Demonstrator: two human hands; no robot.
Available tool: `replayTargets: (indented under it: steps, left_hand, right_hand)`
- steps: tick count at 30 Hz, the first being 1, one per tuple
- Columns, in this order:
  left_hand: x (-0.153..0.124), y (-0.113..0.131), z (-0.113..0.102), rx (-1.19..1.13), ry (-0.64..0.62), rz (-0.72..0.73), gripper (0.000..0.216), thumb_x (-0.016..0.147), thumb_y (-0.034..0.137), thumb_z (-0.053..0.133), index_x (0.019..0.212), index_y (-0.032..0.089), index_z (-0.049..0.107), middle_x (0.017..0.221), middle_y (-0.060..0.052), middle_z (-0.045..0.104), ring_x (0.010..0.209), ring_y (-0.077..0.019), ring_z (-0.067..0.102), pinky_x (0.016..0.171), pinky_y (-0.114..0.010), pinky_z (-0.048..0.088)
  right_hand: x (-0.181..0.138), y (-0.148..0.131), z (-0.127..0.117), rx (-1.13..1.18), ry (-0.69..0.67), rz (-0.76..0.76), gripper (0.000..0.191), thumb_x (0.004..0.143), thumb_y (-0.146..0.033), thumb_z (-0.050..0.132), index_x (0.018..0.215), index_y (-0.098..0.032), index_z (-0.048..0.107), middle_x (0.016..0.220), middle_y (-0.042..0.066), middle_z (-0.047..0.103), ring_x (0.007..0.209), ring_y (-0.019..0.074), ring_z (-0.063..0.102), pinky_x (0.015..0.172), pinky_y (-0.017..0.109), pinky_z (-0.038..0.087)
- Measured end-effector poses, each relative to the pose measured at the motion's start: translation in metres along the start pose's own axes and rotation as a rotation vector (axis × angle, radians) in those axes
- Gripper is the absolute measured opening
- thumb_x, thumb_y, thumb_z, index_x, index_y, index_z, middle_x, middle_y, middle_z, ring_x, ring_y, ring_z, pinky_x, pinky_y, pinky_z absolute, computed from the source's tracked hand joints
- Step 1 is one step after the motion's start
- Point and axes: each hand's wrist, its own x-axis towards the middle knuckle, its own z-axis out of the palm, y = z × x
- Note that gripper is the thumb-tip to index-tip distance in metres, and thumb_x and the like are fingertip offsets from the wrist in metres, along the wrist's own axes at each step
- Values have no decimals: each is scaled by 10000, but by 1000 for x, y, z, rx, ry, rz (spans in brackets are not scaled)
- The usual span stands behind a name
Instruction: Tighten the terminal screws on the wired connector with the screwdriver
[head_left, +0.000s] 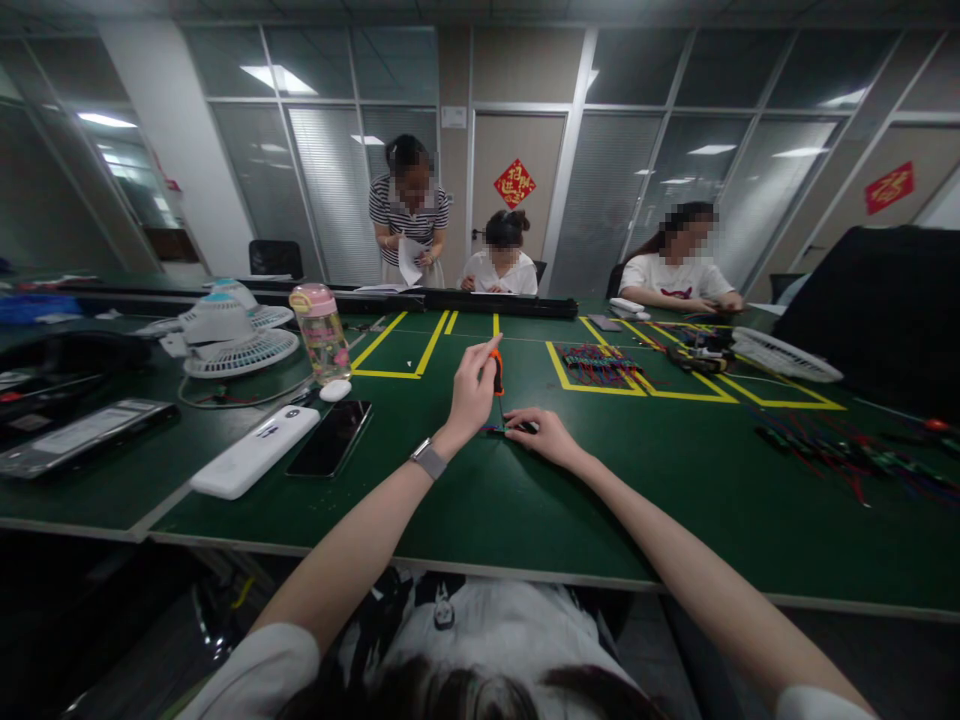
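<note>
My left hand (474, 388), with a watch on its wrist, is closed around the orange and black handle of a screwdriver (498, 374). The screwdriver stands upright, its thin shaft pointing down at a small circuit board (496, 430) on the green table. On the right of the shaft, my right hand (546, 434) rests low on the table, its fingers pinching the board's edge. A dark part shows under those fingers, too small to make out. Whether the screwdriver's tip touches a screw cannot be seen.
A smartphone (330, 438), a long white device (256, 452) and a pink-lidded bottle (321, 335) stand to the left, near white fans (240, 350). Wired boards (600, 366) lie inside yellow tape; more wired boards (847, 452) lie at right. Several people are across the table.
</note>
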Motion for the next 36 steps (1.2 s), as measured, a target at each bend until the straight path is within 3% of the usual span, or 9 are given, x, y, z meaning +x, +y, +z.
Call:
replayTargets:
  steps: [7, 13, 19, 24, 30, 36]
  left_hand:
    - [-1, -2, 0, 39, 23, 8, 296, 894, 308, 514, 1164, 233, 608, 953, -39, 575, 876, -140, 561, 821, -257, 455]
    - [-1, -1, 0, -11, -22, 4, 353, 946, 240, 392, 1273, 254, 526, 1064, -47, 585, 980, -142, 554, 890, -271, 431]
    - [-1, -3, 1, 35, 22, 19, 296, 890, 275, 523, 1168, 222, 608, 957, -42, 569, 868, -138, 557, 819, -258, 455]
    - [0, -1, 1, -18, -20, 9, 335, 943, 236, 399, 1239, 246, 556, 1087, -55, 586, 992, -143, 559, 895, -275, 438]
    - [0, -3, 2, 5, 21, 16, 319, 890, 257, 525, 1203, 225, 581, 969, -38, 599, 867, -135, 566, 820, -254, 452]
    - [-1, 1, 0, 5, -3, 17, 331, 938, 256, 425, 1242, 238, 554, 971, -37, 593, 879, -129, 557, 833, -252, 438]
  right_hand:
    - [0, 0, 0, 7, -9, 1, 157, 750, -288, 671, 856, -195, 741, 1044, 92, 712, 1019, 236, 648, 915, 377, 486]
    - [0, -2, -1, -2, -8, -2, 151, 754, -275, 667, 859, -194, 740, 1047, 91, 712, 1017, 234, 648, 914, 377, 485]
    - [0, -2, -2, -4, -15, 8, 153, 748, -264, 669, 863, -192, 740, 1053, 90, 710, 1027, 239, 645, 920, 379, 481]
    - [0, -2, -1, 2, -12, 11, 152, 748, -273, 670, 867, -208, 738, 1060, 77, 709, 1020, 235, 648, 919, 376, 483]
    - [0, -2, -1, 13, -15, 10, 146, 748, -269, 668, 856, -201, 738, 1063, 86, 707, 1016, 238, 649, 914, 380, 487]
    - [0, 0, 0, 9, -13, 3, 139, 747, -264, 671, 850, -200, 738, 1065, 87, 706, 1015, 235, 650, 911, 374, 491]
